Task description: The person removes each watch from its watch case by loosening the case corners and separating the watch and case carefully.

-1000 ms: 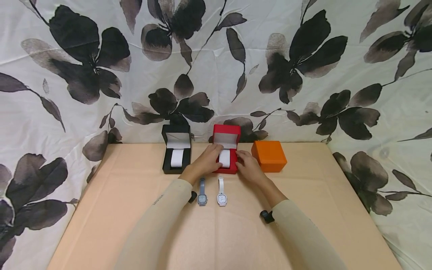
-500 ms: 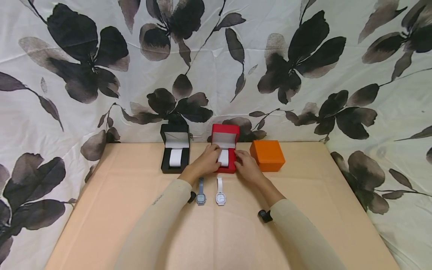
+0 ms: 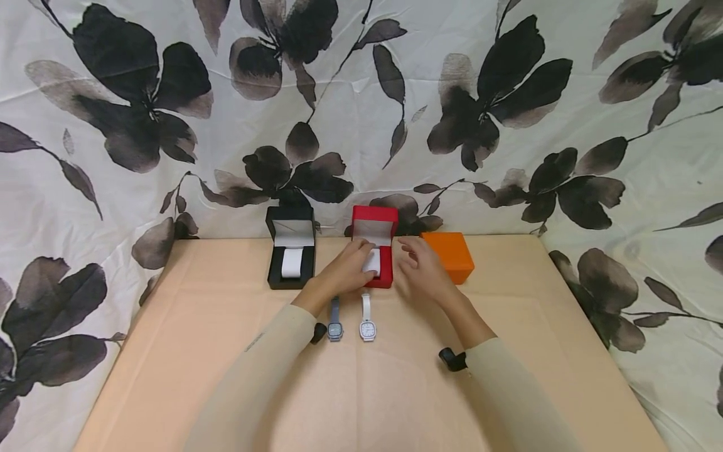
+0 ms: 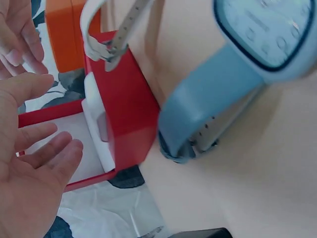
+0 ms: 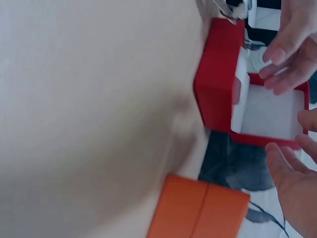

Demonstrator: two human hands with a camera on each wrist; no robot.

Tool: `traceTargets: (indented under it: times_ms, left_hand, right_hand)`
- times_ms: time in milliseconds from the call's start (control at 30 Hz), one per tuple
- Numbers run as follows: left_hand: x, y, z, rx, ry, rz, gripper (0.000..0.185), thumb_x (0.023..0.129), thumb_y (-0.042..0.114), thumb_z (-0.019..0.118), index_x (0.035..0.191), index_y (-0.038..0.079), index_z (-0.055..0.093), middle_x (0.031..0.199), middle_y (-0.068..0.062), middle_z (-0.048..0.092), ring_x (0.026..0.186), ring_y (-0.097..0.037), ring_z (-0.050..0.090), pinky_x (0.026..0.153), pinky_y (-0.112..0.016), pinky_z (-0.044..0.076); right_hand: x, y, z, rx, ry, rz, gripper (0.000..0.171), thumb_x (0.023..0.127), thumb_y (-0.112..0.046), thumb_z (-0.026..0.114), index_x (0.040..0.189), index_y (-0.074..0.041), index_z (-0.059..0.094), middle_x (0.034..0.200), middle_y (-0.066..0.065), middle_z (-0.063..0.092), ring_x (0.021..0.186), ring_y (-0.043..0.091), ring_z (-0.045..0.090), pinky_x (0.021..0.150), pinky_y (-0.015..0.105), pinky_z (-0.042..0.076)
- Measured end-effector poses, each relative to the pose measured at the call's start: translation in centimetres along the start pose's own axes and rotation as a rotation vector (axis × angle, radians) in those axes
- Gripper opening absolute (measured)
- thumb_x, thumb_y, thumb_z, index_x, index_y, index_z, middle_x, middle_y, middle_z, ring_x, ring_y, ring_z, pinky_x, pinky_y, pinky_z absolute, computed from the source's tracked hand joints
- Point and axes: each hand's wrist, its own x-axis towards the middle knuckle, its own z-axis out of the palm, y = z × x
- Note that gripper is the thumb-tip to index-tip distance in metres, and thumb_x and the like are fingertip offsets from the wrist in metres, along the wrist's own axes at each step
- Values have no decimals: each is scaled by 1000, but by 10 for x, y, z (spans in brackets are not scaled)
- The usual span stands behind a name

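Note:
An open red box with a white cushion stands at the back of the table. My left hand reaches over its left side, fingers straight above the cushion; in the left wrist view the left hand is spread beside the red box and holds nothing. My right hand hovers with relaxed fingers between the red box and a closed orange box. The right wrist view shows the red box and the orange box. A blue-grey watch and a white watch lie flat in front of the red box.
An open black box with a white cushion stands left of the red one. The tan table ends at a flower-printed cloth backdrop that also hangs along both sides.
My right hand has let go of the red box's right side and lifted a little to the right, fingers loosened. The left hand stays at the cushion. The boxes and watches lie as before.

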Motion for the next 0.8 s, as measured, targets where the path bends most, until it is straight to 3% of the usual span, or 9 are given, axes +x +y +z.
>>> traceTargets:
  times_ms: [167, 367, 567, 800]
  left_hand:
    - [-3, 5, -2, -27, 17, 11, 66, 95, 30, 73, 151, 6, 48, 150, -10, 51, 137, -25, 49, 117, -40, 45]
    - [-4, 20, -2, -106, -1, 23, 71, 95, 31, 74, 155, 7, 44, 156, -12, 48, 142, -27, 47, 116, -44, 46]
    - [0, 37, 7, -138, -18, 29, 81, 94, 35, 76, 159, 8, 37, 161, -11, 44, 146, -29, 44, 118, -44, 44]
    - [11, 53, 21, -169, -41, 41, 83, 94, 33, 76, 160, 5, 35, 162, -11, 43, 148, -28, 43, 122, -39, 38]
  right_hand:
    - [-3, 0, -17, -94, 33, -82, 52, 97, -9, 69, 146, -3, 53, 145, 18, 54, 127, 37, 59, 111, 55, 49]
    - [-10, 12, -40, -99, 34, -111, 58, 94, -7, 75, 147, -3, 52, 150, 19, 52, 135, 39, 52, 113, 56, 46]
    - [-16, 31, -66, -185, 24, -79, 67, 89, -16, 81, 149, -9, 51, 152, 16, 51, 138, 39, 49, 115, 62, 39]
    - [-15, 55, -92, -201, -35, 10, 81, 83, -31, 88, 151, -11, 49, 154, 15, 47, 134, 40, 49, 113, 65, 40]
